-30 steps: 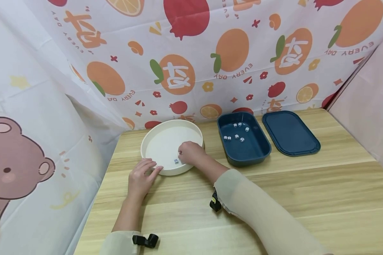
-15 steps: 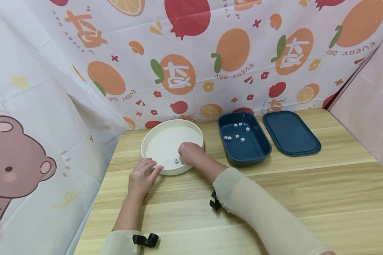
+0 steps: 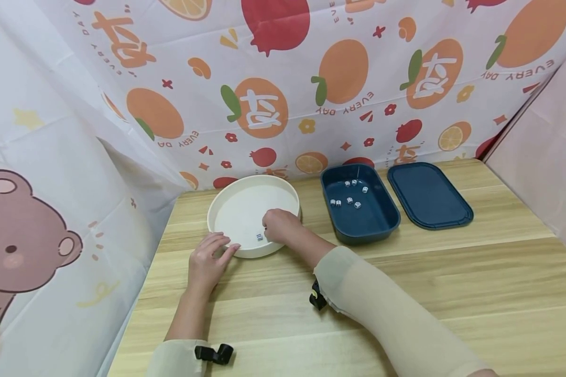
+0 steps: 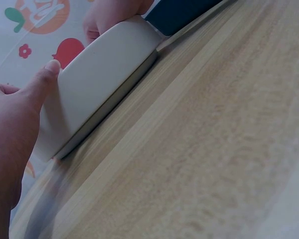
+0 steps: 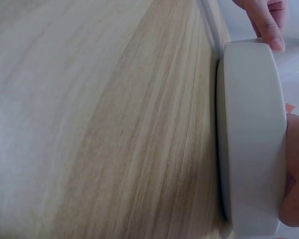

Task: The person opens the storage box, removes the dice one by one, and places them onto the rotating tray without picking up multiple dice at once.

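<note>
A round cream tray (image 3: 245, 201) stands at the back left of the table. My left hand (image 3: 206, 262) rests on its near left rim, fingers and thumb fairly loose; the left wrist view has the thumb tip (image 4: 53, 67) on the rim's top edge. Over the tray's right side reaches my right hand (image 3: 280, 226), its fingers curled down close to the tray floor. Whatever is between those fingertips is hidden by the hand. Just left of them sit small white dice (image 3: 259, 237) with dark pips, close together. In the right wrist view, the right hand (image 5: 295, 174) is behind the tray wall.
A deep navy box (image 3: 365, 225) stands right of the tray, with several white dice (image 3: 350, 200) scattered inside. Its flat navy lid (image 3: 429, 196) lies beside it. A fruit-print cloth (image 3: 306, 104) hangs behind the wooden table (image 3: 273, 319).
Almost nothing differs: both hands keep their places on and in the tray, and the dice lie as before. The head view has shifted slightly.
</note>
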Motion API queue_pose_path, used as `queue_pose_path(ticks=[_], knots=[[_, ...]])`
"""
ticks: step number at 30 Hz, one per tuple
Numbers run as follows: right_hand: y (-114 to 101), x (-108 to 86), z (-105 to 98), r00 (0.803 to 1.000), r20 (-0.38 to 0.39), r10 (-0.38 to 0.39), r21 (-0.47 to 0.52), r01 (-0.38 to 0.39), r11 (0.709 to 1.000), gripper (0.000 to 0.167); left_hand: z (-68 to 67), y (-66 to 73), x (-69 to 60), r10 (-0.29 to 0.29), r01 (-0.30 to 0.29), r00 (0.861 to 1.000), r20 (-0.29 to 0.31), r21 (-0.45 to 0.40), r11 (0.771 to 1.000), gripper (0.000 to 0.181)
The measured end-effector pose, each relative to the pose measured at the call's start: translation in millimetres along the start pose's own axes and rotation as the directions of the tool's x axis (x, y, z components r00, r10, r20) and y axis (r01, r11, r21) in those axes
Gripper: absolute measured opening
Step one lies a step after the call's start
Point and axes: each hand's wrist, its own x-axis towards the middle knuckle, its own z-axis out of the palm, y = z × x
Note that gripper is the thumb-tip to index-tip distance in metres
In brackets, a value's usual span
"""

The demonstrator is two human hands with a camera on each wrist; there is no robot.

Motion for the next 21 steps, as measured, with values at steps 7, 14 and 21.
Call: queue_pose_path(ticks=[7, 14, 21], knots=[[0.7, -0.9, -0.6, 1.000, -0.016, -0.021, -0.020, 0.020, 1.000, 0.019, -0.1, -0.2, 0.8, 0.007, -0.007, 1.000, -0.001, 0.007, 1.000, 0.027], [2.6, -3.3, -0.8, 0.997, -0.063, -0.047, -0.034, 0.044, 0.998, 0.015, 0.6, -1.0, 0.9, 0.018, -0.018, 1.000, -0.002, 0.019, 1.000, 0.028], [3.6, -8.2, -1.8, 0.987, -0.132, -0.089, -0.098, 0.076, 0.992, 0.021, -0.1, -1.7, -0.3, 0.019, -0.018, 1.000, -0.003, 0.023, 1.000, 0.028]])
